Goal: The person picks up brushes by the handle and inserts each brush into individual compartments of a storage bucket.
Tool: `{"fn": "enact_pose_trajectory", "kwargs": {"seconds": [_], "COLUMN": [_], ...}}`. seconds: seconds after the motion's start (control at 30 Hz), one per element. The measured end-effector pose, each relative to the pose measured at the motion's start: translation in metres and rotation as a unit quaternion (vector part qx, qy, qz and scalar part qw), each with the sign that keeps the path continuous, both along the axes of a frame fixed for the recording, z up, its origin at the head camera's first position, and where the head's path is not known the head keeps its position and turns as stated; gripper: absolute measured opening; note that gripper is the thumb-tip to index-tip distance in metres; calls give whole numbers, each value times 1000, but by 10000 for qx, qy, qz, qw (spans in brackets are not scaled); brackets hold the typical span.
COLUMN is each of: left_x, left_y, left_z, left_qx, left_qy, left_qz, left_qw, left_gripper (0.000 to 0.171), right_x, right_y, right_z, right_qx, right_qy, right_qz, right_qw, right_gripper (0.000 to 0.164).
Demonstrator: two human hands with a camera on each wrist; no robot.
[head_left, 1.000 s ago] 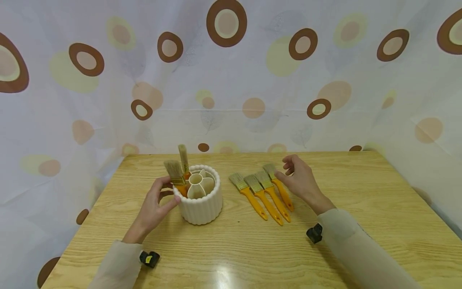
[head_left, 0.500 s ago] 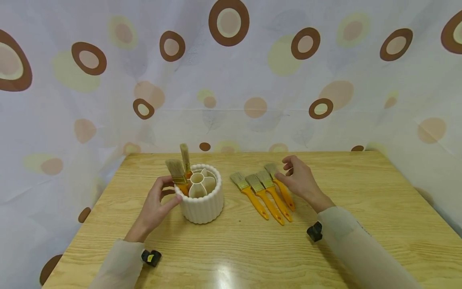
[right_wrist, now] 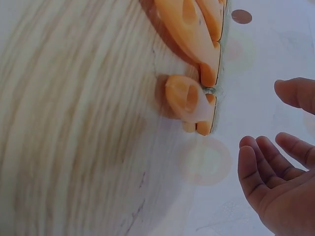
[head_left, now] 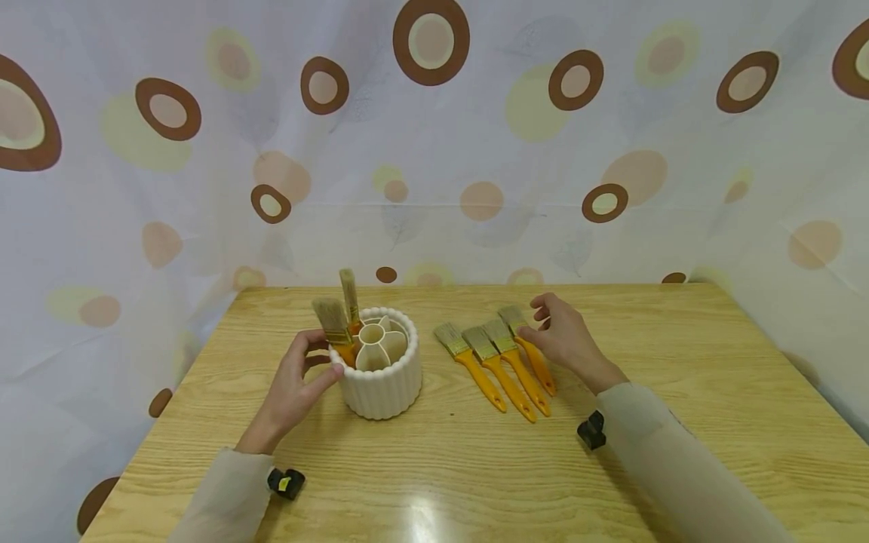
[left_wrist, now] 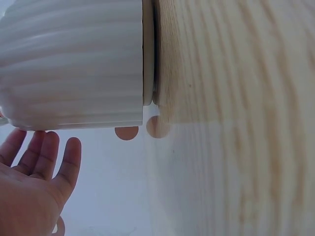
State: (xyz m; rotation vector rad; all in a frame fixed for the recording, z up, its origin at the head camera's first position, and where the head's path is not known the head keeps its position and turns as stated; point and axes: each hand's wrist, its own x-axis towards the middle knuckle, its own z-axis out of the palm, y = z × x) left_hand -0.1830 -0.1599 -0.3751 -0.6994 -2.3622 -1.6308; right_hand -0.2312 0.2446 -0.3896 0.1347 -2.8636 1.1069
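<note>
With your left grip [head_left: 292,381] loosely parted against the white holder [head_left: 382,394], perhaps to steady it, bring your right grip [head_left: 569,339], parted and empty beside the rightmost brush [head_left: 534,360] on the desk [head_left: 489,483], squarely over its orange handle [head_left: 541,375] before pinching.

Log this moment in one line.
left hand: touching white holder | right hand: empty, by rightmost loose brush | two brushes: in white holder, bristles up | four brushes: lying on table

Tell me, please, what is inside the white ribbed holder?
A front brush and a rear brush, bristles up, among dividers. The holder itself hides handle ends and its floor.
</note>
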Motion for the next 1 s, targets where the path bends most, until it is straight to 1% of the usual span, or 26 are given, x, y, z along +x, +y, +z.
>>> {"fn": "enact_pose_trajectory", "kwargs": {"seconds": [0.23,0.27,0.63,0.83,1.0], "left_x": [-17,-17,-19,-19,-18], "left_y": [-10,-11,-11,-12,-13], "left_z": [-27,-28,-28,-27,-29], "left_qx": [32,40,49,-29,-141], "left_qy": [68,73,99,-15,-10], "left_qz": [-14,-24,-127,-53,-18], "left_qw": [10000,10000,9999,10000,9999], "left_gripper": [47,47,44,51,56], "right_x": [-5,-5,-11,-13,-15], "right_y": [2,2,6,7,5], "right_z": [-3,-4,-11,-14,-16], "right_qx": [76,89,364,493,543], "right_qy": [-172,-213,-433,-628,-800], "right_qz": [70,69,222,271,302], "right_qw": [9998,9997,9982,9964,9949], "right_gripper": [53,53,53,53,52]}}
